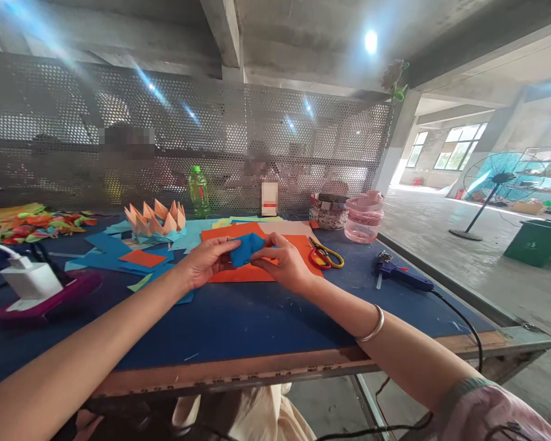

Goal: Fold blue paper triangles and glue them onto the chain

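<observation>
Nearest, along the wooden edge of the blue-topped table (239,324), we log a silver bangle (371,324) on the right wrist. At centre frame, the left hand (206,262) and right hand (280,262) are close together, fingers and thumbs clamped on a folded blue paper (248,248) over an orange paper sheet (239,275). Just right lie red-and-yellow-handled scissors (324,256); farther right, a blue glue gun (401,274). Toward upper left stands a folded paper lotus (156,220); beyond it, a green plastic bottle (199,192) before a perforated metal screen (275,147).
</observation>
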A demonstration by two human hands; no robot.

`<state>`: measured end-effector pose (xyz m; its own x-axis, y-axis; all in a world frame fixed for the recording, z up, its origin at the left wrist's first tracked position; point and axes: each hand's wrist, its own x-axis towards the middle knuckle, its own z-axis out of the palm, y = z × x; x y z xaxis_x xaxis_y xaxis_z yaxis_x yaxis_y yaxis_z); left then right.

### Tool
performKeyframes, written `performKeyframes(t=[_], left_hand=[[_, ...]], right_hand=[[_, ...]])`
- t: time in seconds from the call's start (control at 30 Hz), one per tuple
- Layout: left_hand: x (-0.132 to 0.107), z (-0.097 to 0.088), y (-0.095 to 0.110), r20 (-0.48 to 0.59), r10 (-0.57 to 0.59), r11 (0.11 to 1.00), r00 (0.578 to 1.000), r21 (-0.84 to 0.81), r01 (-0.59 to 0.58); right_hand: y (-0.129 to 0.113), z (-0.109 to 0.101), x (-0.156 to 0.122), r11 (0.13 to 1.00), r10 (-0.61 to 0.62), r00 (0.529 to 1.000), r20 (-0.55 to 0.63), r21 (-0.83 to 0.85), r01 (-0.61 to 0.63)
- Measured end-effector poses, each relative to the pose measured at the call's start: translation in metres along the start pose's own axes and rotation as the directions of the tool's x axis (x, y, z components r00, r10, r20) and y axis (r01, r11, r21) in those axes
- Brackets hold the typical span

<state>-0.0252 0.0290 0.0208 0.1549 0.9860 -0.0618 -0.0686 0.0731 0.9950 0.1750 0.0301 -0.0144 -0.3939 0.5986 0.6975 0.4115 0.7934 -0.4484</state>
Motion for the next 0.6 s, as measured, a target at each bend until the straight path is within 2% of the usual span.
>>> performKeyframes(t=[0.2, 0.33, 0.5, 0.6], left_hand=[[0.0011, 0.0021, -0.0026, 0.044, -0.029, 1.000, 0.999, -0.008, 0.030], [0.0011, 0.0025, -0.0033, 0.058, -0.023, 1.000, 0.998, -0.016, 0.024], [-0.0010, 0.0051, -0.0029, 0.086, 0.000, 1.000, 0.996, -0.020, 0.002], [-0.0024, 0.0063, -0.0031, 0.105, 0.018, 1.000, 0.994, -0.018, -0.016]], right_hand=[[-0.0046, -0.0007, 0.0003, 0.997, 0.057, 0.998, -0.009, 0.051, -0.057], [-0.0058, 0.0006, 0.0012, 0.979, 0.171, 0.984, -0.040, 0.118, -0.165], [-0.0071, 0.0020, 0.0025, 0.934, 0.315, 0.949, -0.022, 0.186, -0.306], [-0.0092, 0.0021, 0.0025, 0.914, 0.358, 0.934, -0.015, 0.211, -0.347]])
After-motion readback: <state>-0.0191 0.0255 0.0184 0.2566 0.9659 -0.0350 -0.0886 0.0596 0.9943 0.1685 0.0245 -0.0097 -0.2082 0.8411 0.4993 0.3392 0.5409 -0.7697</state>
